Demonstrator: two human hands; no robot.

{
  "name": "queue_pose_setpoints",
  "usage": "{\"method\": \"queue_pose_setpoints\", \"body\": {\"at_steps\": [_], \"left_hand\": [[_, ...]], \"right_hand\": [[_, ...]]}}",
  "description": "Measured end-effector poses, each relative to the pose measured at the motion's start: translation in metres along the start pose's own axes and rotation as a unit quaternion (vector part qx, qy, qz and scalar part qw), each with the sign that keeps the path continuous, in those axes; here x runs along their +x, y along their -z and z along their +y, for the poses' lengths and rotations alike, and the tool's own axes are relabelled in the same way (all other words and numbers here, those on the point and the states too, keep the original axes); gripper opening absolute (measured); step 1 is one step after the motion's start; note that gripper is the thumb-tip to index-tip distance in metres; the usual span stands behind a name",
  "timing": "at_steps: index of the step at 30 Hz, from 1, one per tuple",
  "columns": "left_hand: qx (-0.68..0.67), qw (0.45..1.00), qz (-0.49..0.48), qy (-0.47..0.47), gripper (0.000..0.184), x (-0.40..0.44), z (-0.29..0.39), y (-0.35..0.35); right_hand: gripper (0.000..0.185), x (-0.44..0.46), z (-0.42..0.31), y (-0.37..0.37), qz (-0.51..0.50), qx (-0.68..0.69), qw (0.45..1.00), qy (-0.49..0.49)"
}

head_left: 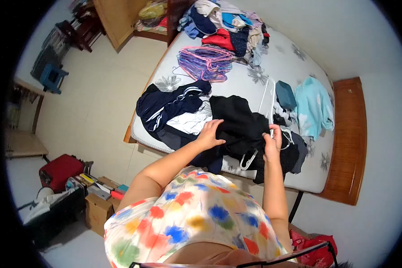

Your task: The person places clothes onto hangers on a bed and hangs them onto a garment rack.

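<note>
A black garment (236, 118) lies spread on the near part of the bed. My left hand (210, 135) rests at its left edge with thumb and fingers apart. At the garment's right side my right hand (273, 139) is closed on the black cloth, beside a white hanger (267, 100) that stretches up over the sheet. Another white hanger end (249, 160) pokes out below the garment. Left of it lie a navy garment with white stripes (165, 105) and a white cloth (190, 119).
Pink and purple hangers (205, 62) lie farther up the bed, below a heap of clothes (228, 27). A teal box (285, 94) and a light blue cloth (313, 107) are at the right, near the wooden headboard (346, 143). Cardboard boxes (98, 212) stand lower left.
</note>
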State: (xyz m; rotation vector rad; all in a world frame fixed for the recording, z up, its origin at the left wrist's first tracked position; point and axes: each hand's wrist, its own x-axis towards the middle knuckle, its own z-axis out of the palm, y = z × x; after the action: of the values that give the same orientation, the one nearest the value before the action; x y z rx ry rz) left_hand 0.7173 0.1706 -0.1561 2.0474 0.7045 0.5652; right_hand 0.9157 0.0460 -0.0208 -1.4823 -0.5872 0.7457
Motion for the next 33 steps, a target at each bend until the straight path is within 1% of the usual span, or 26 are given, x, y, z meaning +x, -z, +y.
{"method": "queue_pose_setpoints", "body": {"at_steps": [1,2,3,4,7,8,9,11,12,13,14,15,16,17,18,19,21,22,23,25,27,29,30,31,33], "left_hand": [[0.006,1.0,0.001,0.003,0.089,0.004,0.004,-0.001],[0.011,1.0,0.0,0.005,0.092,0.009,0.011,-0.004],[0.015,1.0,-0.002,0.005,0.094,0.014,0.019,-0.007],[0.014,0.999,0.006,-0.04,0.081,0.019,0.026,-0.012],[-0.067,0.988,-0.127,-0.058,0.059,0.039,0.026,-0.029],[-0.087,0.988,-0.114,-0.05,0.041,0.044,0.026,-0.034],[-0.129,0.985,-0.102,-0.059,0.033,0.044,0.032,-0.029],[-0.151,0.985,-0.076,-0.038,0.037,0.044,0.048,-0.012],[-0.149,0.985,-0.084,-0.025,0.038,0.046,0.059,0.002],[-0.182,0.98,-0.064,-0.055,0.04,0.054,0.049,-0.002],[-0.202,0.976,-0.079,-0.035,0.04,0.061,0.039,-0.005],[-0.22,0.971,-0.092,-0.015,0.04,0.064,0.048,0.005],[-0.225,0.971,-0.086,-0.007,0.039,0.066,0.055,0.012],[-0.228,0.971,-0.073,-0.009,0.035,0.063,0.088,0.032],[-0.238,0.97,-0.056,0.001,0.034,0.066,0.093,0.035],[-0.248,0.968,-0.04,0.01,0.032,0.068,0.099,0.039],[-0.27,0.962,-0.027,0.017,0.032,0.071,0.116,0.046],[-0.281,0.959,-0.02,0.021,0.031,0.071,0.125,0.05],[-0.285,0.958,-0.019,0.028,0.031,0.07,0.134,0.053],[-0.295,0.954,-0.016,0.044,0.031,0.069,0.149,0.055],[-0.285,0.958,0.003,0.036,0.03,0.072,0.147,0.047],[-0.276,0.96,0.019,0.043,0.03,0.069,0.16,0.043],[-0.274,0.96,0.028,0.044,0.03,0.068,0.168,0.04],[-0.272,0.961,0.036,0.044,0.031,0.065,0.177,0.035],[-0.244,0.968,0.044,0.036,0.031,0.063,0.187,0.021]], "right_hand": [[0.033,-0.005,-0.021,-0.002,0.008,0.034,0.999,-0.002],[0.032,-0.008,-0.035,0.001,0.004,0.023,0.999,0.032],[0.032,-0.012,-0.05,0.001,-0.002,0.024,0.999,0.039],[0.032,-0.015,-0.058,0.006,0.016,0.005,0.999,0.05],[0.031,-0.023,-0.084,0.024,0.047,-0.04,0.995,0.075],[0.031,-0.026,-0.094,0.032,0.064,-0.056,0.992,0.089],[0.031,-0.028,-0.101,0.039,0.072,-0.042,0.991,0.102],[0.033,-0.028,-0.104,0.064,0.11,-0.058,0.985,0.119],[0.034,-0.028,-0.102,0.073,0.117,-0.035,0.982,0.144],[0.032,-0.032,-0.106,0.075,0.121,-0.018,0.98,0.155],[0.027,-0.034,-0.108,0.077,0.125,0.002,0.981,0.146],[0.022,-0.035,-0.109,0.078,0.127,0.023,0.982,0.137],[0.019,-0.031,-0.103,0.086,0.137,0.006,0.982,0.132],[0.017,-0.024,-0.089,0.098,0.146,-0.011,0.981,0.126],[0.015,-0.018,-0.076,0.106,0.154,-0.027,0.98,0.12],[0.013,-0.015,-0.066,0.106,0.162,-0.06,0.976,0.134],[0.014,-0.014,-0.047,0.11,0.161,-0.18,0.953,0.185],[0.017,-0.011,-0.038,0.111,0.182,-0.21,0.946,0.169],[0.021,-0.009,-0.03,0.115,0.186,-0.266,0.925,0.196],[0.024,-0.01,-0.03,0.113,0.195,-0.351,0.891,0.212],[0.026,-0.012,-0.031,0.113,0.188,-0.387,0.874,0.228],[0.027,-0.016,-0.038,0.112,0.188,-0.448,0.835,0.258],[0.028,-0.017,-0.043,0.112,0.182,-0.45,0.833,0.266],[0.029,-0.017,-0.046,0.115,0.151,-0.469,0.822,0.285],[0.032,-0.024,-0.055,0.114,0.086,-0.448,0.834,0.31]]}}
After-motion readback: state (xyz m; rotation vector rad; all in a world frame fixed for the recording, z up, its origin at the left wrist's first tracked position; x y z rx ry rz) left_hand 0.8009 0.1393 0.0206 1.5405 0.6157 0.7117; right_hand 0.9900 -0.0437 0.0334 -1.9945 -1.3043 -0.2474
